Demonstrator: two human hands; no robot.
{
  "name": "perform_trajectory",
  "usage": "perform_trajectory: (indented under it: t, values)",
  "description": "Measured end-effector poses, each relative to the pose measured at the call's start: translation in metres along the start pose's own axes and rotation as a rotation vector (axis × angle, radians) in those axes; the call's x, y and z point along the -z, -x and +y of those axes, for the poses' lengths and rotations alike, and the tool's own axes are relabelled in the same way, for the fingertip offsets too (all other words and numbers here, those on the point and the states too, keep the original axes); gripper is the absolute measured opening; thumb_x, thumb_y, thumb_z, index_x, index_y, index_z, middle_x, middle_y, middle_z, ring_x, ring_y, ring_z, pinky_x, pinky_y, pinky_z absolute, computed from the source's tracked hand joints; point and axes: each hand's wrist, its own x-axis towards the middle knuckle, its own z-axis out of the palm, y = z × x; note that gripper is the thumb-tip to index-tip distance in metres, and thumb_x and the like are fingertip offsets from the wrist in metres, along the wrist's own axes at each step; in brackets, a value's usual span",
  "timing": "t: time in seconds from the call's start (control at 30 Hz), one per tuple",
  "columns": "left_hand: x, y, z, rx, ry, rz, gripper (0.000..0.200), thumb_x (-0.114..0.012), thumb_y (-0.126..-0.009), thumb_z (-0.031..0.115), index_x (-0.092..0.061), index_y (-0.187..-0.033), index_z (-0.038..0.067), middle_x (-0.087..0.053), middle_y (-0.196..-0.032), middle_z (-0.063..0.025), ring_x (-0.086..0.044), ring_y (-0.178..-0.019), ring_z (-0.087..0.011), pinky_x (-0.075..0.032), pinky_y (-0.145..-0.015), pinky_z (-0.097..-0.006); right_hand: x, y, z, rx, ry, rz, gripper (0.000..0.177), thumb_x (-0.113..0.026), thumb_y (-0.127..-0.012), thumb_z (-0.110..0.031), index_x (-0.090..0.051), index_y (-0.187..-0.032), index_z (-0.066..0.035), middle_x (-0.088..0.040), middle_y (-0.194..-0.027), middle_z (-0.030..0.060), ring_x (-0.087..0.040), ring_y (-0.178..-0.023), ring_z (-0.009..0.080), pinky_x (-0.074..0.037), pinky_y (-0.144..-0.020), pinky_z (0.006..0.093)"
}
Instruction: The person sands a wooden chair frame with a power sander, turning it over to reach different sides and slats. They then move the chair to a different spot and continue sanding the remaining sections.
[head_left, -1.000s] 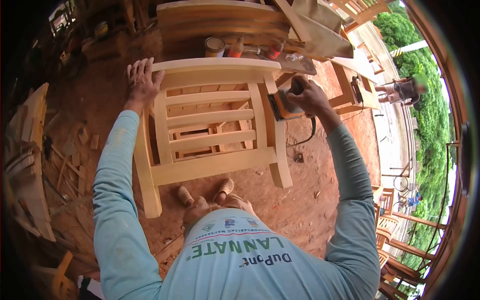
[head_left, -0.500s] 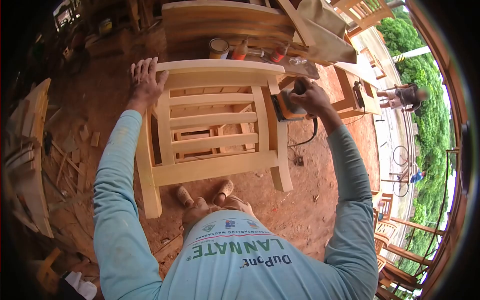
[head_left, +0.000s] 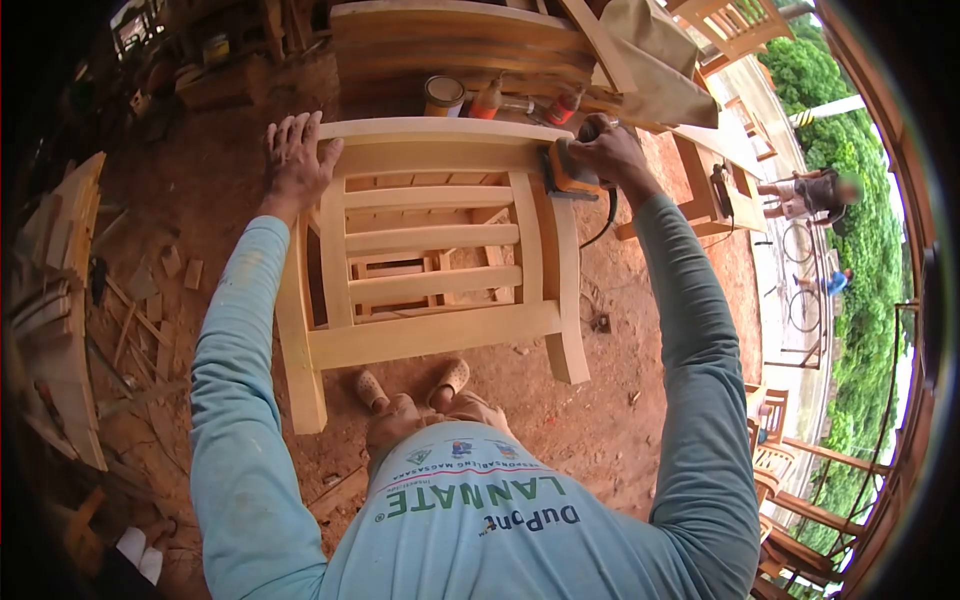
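A pale, unpainted wooden chair (head_left: 430, 345) with a slatted back stands in front of me. My left hand (head_left: 298, 160) grips its upper left corner, the thumb on the near side and the fingers over the edge. My right hand (head_left: 615, 158) is closed round the top of an orange and black electric sander (head_left: 572, 172). The sander's pad lies against the upper part of the chair's right post (head_left: 560, 255). A black cord hangs from the tool towards the ground. The palm side of each hand is hidden.
Beyond the chair stand a can (head_left: 443, 96) and red-labelled bottles (head_left: 487, 98) beside stacked boards (head_left: 450, 45). Wood scraps (head_left: 150, 310) litter the dirt floor at left, near leaning planks (head_left: 70, 300). Another person (head_left: 815, 193) stands at far right, near a bicycle (head_left: 800, 275).
My right hand has moved the sander up along the right post, towards the chair's upper right corner. My left hand stays on the left corner.
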Motion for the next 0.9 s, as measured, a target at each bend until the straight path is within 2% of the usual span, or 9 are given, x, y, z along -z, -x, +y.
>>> perform_trajectory:
  t: [0.2, 0.3, 0.4, 0.5, 0.57, 0.63, 0.73, 0.83, 0.9]
  values:
    - [-0.001, 0.000, -0.001, -0.005, 0.001, 0.014, 0.060, -0.058, -0.102, 0.046, -0.055, -0.146, 0.005, -0.056, -0.144, -0.0160, -0.046, -0.139, -0.0369, -0.024, -0.123, -0.0587, -0.011, -0.009, 0.004, 0.072, 0.100, 0.097, 0.079, -0.073, -0.078, -0.056, -0.056, -0.146, -0.018, -0.075, -0.112, 0.0177, -0.071, -0.110, 0.0378, -0.057, -0.093, 0.0454]
    - [-0.003, 0.000, -0.002, -0.006, 0.008, 0.018, 0.059, -0.058, -0.102, 0.045, -0.055, -0.145, 0.005, -0.057, -0.144, -0.0154, -0.046, -0.138, -0.0365, -0.024, -0.123, -0.0583, -0.007, 0.003, 0.011, 0.101, 0.077, 0.062, 0.075, -0.073, -0.078, -0.055, -0.059, -0.143, -0.019, -0.074, -0.111, 0.0177, -0.070, -0.111, 0.0372, -0.057, -0.092, 0.0462]
    - [-0.006, 0.001, -0.003, -0.007, 0.002, 0.028, 0.059, -0.058, -0.101, 0.046, -0.056, -0.145, 0.006, -0.057, -0.144, -0.0148, -0.046, -0.138, -0.0360, -0.024, -0.123, -0.0579, -0.001, 0.027, 0.012, 0.043, 0.023, -0.044, 0.070, -0.074, -0.078, -0.053, -0.061, -0.138, -0.020, -0.073, -0.113, 0.0190, -0.071, -0.108, 0.0365, -0.056, -0.092, 0.0481]
    - [-0.005, 0.001, -0.003, 0.019, 0.002, -0.036, 0.061, -0.055, -0.103, 0.047, -0.052, -0.149, 0.007, -0.054, -0.148, -0.0149, -0.043, -0.142, -0.0353, -0.021, -0.124, -0.0565, -0.001, 0.059, 0.006, -0.058, -0.095, -0.043, 0.063, -0.074, -0.079, -0.051, -0.063, -0.133, -0.022, -0.072, -0.110, 0.0195, -0.071, -0.103, 0.0355, -0.056, -0.088, 0.0481]
    - [-0.005, 0.000, -0.003, 0.020, 0.008, -0.040, 0.062, -0.055, -0.103, 0.048, -0.052, -0.149, 0.007, -0.054, -0.148, -0.0148, -0.043, -0.142, -0.0351, -0.021, -0.124, -0.0565, -0.011, 0.079, 0.011, -0.037, -0.039, 0.066, 0.060, -0.074, -0.080, -0.051, -0.063, -0.132, -0.023, -0.071, -0.110, 0.0191, -0.072, -0.099, 0.0360, -0.057, -0.087, 0.0473]
    - [-0.008, 0.001, -0.004, -0.002, 0.020, 0.019, 0.061, -0.057, -0.102, 0.048, -0.055, -0.146, 0.006, -0.056, -0.144, -0.0143, -0.045, -0.139, -0.0353, -0.023, -0.122, -0.0577, -0.006, 0.109, 0.001, -0.082, -0.054, 0.048, 0.057, -0.074, -0.081, -0.050, -0.063, -0.131, -0.025, -0.066, -0.114, 0.0183, -0.070, -0.101, 0.0380, -0.058, -0.087, 0.0475]
    - [-0.009, 0.001, -0.005, -0.004, 0.024, 0.015, 0.062, -0.056, -0.102, 0.049, -0.055, -0.146, 0.006, -0.056, -0.144, -0.0145, -0.045, -0.139, -0.0355, -0.024, -0.122, -0.0578, -0.025, 0.149, 0.017, -0.002, -0.009, 0.184, 0.061, -0.078, -0.081, -0.040, -0.059, -0.136, -0.022, -0.066, -0.113, 0.0208, -0.071, -0.097, 0.0415, -0.059, -0.081, 0.0514]
    - [-0.007, 0.000, -0.005, -0.006, 0.032, 0.000, 0.062, -0.056, -0.102, 0.049, -0.055, -0.145, 0.004, -0.055, -0.144, -0.0152, -0.045, -0.139, -0.0362, -0.023, -0.123, -0.0587, -0.045, 0.193, 0.031, 0.094, -0.137, 0.318, 0.061, -0.080, -0.081, -0.037, -0.059, -0.136, -0.024, -0.063, -0.115, 0.0212, -0.069, -0.099, 0.0433, -0.057, -0.083, 0.0528]
    - [-0.006, 0.001, -0.004, -0.008, 0.013, -0.007, 0.063, -0.055, -0.102, 0.050, -0.054, -0.145, 0.004, -0.055, -0.145, -0.0157, -0.045, -0.139, -0.0365, -0.023, -0.123, -0.0592, -0.045, 0.218, 0.027, 0.012, -0.154, 0.275, 0.061, -0.080, -0.079, -0.031, -0.059, -0.136, -0.019, -0.060, -0.117, 0.0218, -0.068, -0.102, 0.0417, -0.057, -0.086, 0.0503]
